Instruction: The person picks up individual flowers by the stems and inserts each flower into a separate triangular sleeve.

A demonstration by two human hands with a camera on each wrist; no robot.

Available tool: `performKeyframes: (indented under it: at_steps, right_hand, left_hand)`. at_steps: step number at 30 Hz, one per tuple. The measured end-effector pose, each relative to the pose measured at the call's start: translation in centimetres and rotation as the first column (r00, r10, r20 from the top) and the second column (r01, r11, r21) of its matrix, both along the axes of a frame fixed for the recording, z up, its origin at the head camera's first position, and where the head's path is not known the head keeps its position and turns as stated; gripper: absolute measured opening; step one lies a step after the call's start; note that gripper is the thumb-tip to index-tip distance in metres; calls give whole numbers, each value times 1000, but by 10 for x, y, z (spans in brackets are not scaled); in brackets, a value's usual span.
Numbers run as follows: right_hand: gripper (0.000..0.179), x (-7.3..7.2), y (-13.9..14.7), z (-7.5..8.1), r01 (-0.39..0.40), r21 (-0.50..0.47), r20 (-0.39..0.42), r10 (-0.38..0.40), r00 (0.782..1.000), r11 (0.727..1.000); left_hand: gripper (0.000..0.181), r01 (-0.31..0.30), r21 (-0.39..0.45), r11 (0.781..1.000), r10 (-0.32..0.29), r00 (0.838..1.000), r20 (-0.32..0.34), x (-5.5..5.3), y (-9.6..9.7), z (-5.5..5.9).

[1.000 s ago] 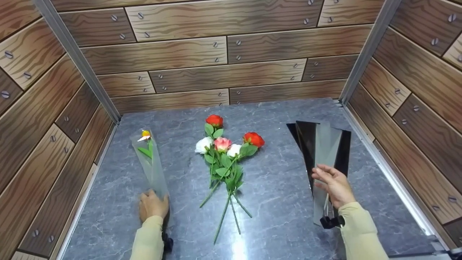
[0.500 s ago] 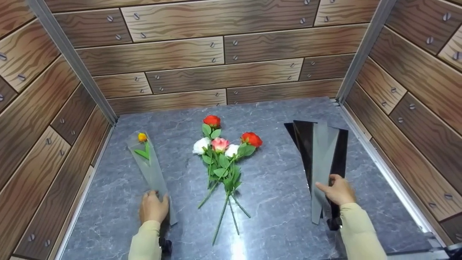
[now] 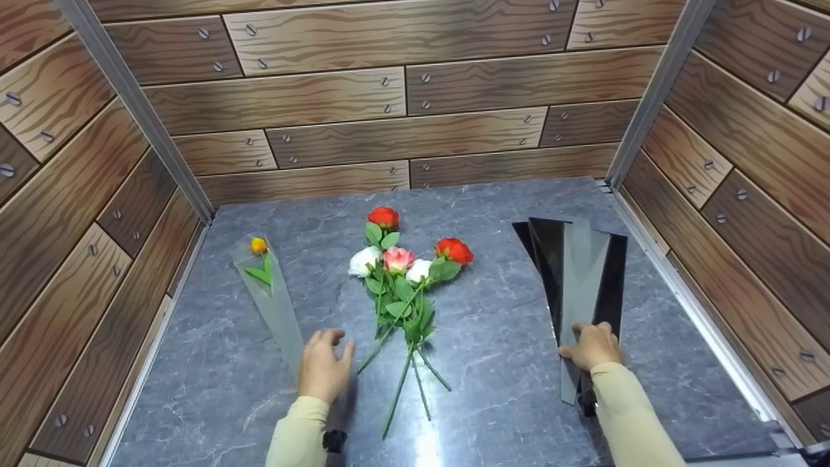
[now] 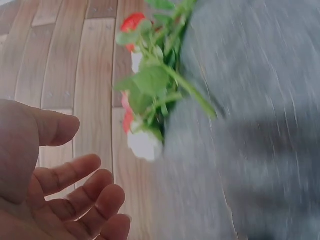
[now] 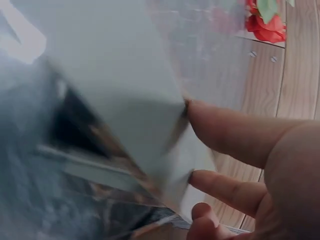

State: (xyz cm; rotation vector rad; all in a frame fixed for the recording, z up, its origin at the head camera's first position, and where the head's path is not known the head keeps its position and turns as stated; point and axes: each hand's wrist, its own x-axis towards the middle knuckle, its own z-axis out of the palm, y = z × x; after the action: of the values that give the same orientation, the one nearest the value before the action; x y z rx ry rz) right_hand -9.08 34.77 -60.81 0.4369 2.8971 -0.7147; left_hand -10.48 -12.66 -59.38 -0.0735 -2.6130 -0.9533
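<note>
My right hand is on a frosted flower sleeve, lying over black sleeves at the right. In the right wrist view, thumb and finger pinch this pale sleeve, which bends between their tips. My left hand holds nothing, its fingers loosely bent, between the tulip's sleeve and the rose stems. That clear sleeve lies at the left around a yellow-orange tulip with green leaves. Past the left fingers, the left wrist view has the roses' green leaves and a white rose.
Mid-table lie several artificial roses: two red, one pink and white ones, their stems crossing toward the front. Wood-print walls enclose the grey marbled table at back and sides.
My left hand has left the tulip's sleeve and moved right, toward the rose stems. My right hand has come down onto the frosted sleeve and taken hold of it.
</note>
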Motion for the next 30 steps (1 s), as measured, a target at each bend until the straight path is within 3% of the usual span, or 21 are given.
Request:
performKeyframes:
  at_steps: [8,14,17,19,21,23,25,26,27,30]
  right_hand:
    - [51,-4,0,-7,4,11,-50,-3,999,1000]
    - [38,-2,-2,-7,13,19,-161,-10,987,1000]
    - [37,-2,-7,-1,20,-24,-264,-25,964,1000]
    - [35,-4,-13,4,21,-67,-344,-43,938,998]
    - [32,-7,-21,8,9,-132,-409,-63,910,991]
    - [32,-10,-31,11,-10,-233,-429,-94,898,972]
    - [37,-13,-43,13,-28,-414,-399,-154,904,910]
    - [40,-13,-49,14,-31,-509,-365,-183,913,860]
    - [44,-14,-55,14,-26,-599,-324,-213,922,800]
    - [53,-15,-74,14,13,-815,-194,-295,936,579]
  left_hand:
    - [17,64,0,998,-64,997,-39,7,19,0]
    - [16,116,11,993,-116,993,-13,15,28,-1]
    - [17,168,44,985,-169,985,27,16,36,4]
    - [18,208,70,976,-212,976,46,15,44,9]
    - [19,252,107,962,-260,963,66,15,55,15]
    - [20,301,148,942,-314,946,75,14,66,18]
    - [20,347,187,919,-368,926,89,15,78,21]
    - [20,370,201,907,-393,915,93,15,84,21]
    - [20,392,218,894,-420,902,99,15,90,21]
    - [20,447,279,850,-493,861,123,16,108,19]
